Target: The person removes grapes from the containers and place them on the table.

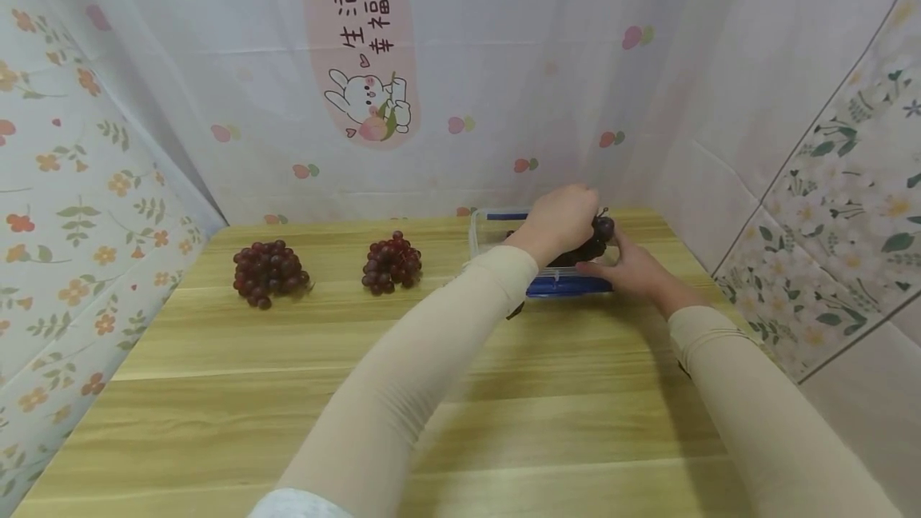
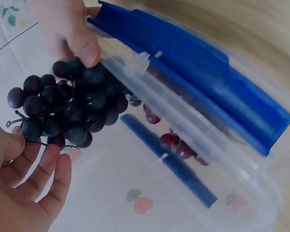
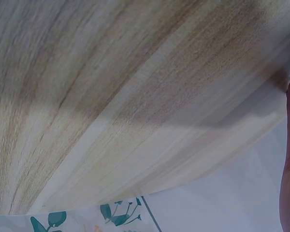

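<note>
Dark Grapes Pinched at the Box's Right End

The left hand [image 2: 29,179] has thumb and fingertips closed on the stem of the dark grapes [image 2: 70,106], a pinch rather than a full grasp. The bunch is at the mouth of the clear box [image 1: 473,237], toward its right end; from here I can't tell how much of its weight the box takes. The right hand [image 1: 635,266] grips that end, thumb along the near rim, fingers round the outside.

To my eye, this is the settling of the bunch into the box. The next move seems to call for tucking the right-hand grapes inside the rim before the pinch loosens.

The left arm reaches diagonally across, wrist bent over the box; the right comes in low from the near right.

Red grapes [image 2: 176,144] show inside. Out to the left on the wooden table [image 1: 504,438] lie a nearer-by red bunch [image 1: 392,264] and a far-left bunch [image 1: 268,272], both untouched.
</note>
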Action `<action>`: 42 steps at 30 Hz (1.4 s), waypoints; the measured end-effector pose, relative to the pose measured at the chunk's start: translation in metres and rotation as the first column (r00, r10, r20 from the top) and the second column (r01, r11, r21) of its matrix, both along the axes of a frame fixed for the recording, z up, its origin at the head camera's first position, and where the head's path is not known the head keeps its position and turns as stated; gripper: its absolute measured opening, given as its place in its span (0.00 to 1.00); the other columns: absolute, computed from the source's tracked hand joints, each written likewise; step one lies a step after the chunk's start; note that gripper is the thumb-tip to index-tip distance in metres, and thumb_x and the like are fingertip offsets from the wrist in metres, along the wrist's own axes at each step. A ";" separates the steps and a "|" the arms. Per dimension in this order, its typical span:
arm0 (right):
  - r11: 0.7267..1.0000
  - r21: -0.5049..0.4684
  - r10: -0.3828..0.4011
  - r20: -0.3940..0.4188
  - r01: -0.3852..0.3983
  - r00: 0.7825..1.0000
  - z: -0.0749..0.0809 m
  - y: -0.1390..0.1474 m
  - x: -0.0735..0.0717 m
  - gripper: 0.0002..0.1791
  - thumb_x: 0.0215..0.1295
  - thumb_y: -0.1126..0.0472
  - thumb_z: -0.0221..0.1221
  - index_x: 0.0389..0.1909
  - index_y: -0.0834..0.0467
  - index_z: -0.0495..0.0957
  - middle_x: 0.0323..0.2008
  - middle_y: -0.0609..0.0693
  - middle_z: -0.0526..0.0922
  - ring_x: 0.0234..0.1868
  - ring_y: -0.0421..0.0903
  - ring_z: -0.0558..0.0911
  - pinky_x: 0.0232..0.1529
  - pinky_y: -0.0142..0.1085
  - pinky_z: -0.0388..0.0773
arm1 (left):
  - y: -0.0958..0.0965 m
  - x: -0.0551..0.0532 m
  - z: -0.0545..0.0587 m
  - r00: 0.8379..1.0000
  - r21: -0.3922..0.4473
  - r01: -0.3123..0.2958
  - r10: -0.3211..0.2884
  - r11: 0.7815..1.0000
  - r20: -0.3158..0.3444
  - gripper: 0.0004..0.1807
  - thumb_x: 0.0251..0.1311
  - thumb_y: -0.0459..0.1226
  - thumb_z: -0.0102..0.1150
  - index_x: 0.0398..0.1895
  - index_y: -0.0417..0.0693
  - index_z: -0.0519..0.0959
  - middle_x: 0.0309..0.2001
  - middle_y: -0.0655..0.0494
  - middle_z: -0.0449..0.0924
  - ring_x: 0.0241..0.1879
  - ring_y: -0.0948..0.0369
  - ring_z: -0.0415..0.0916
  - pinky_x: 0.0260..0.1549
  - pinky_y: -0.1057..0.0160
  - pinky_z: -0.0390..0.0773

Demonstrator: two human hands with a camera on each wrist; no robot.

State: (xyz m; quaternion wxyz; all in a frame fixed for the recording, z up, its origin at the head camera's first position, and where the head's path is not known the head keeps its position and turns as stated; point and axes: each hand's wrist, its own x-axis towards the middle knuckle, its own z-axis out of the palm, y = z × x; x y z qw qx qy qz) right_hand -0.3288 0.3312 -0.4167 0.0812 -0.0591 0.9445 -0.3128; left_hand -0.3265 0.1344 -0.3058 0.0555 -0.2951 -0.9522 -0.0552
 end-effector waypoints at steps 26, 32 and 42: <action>0.999 0.034 -0.021 0.036 0.019 0.999 0.000 0.001 -0.001 0.70 0.69 0.27 0.61 0.85 0.53 0.20 0.83 0.74 0.50 0.81 0.77 0.54 0.78 0.72 0.55 | -0.025 0.007 0.084 0.998 -0.046 0.017 -0.020 0.999 -0.063 0.27 0.79 0.40 0.55 0.78 0.58 0.70 0.73 0.61 0.76 0.65 0.66 0.79 0.53 0.67 0.84; 1.000 0.027 -0.017 0.027 0.016 1.000 0.000 0.000 -0.001 0.69 0.69 0.28 0.61 0.86 0.52 0.20 0.83 0.73 0.50 0.81 0.77 0.55 0.78 0.72 0.55 | -0.038 0.011 0.104 0.991 -0.073 0.019 -0.028 0.997 -0.132 0.15 0.79 0.39 0.53 0.64 0.53 0.76 0.64 0.60 0.80 0.59 0.64 0.81 0.55 0.64 0.84; 0.999 0.036 -0.017 0.012 0.016 1.000 0.000 0.000 0.002 0.70 0.68 0.27 0.61 0.86 0.54 0.21 0.83 0.73 0.51 0.80 0.77 0.56 0.78 0.72 0.54 | -0.054 0.019 0.136 0.995 -0.040 -0.015 0.011 0.999 -0.104 0.14 0.78 0.37 0.48 0.61 0.55 0.76 0.61 0.63 0.80 0.55 0.65 0.77 0.54 0.65 0.82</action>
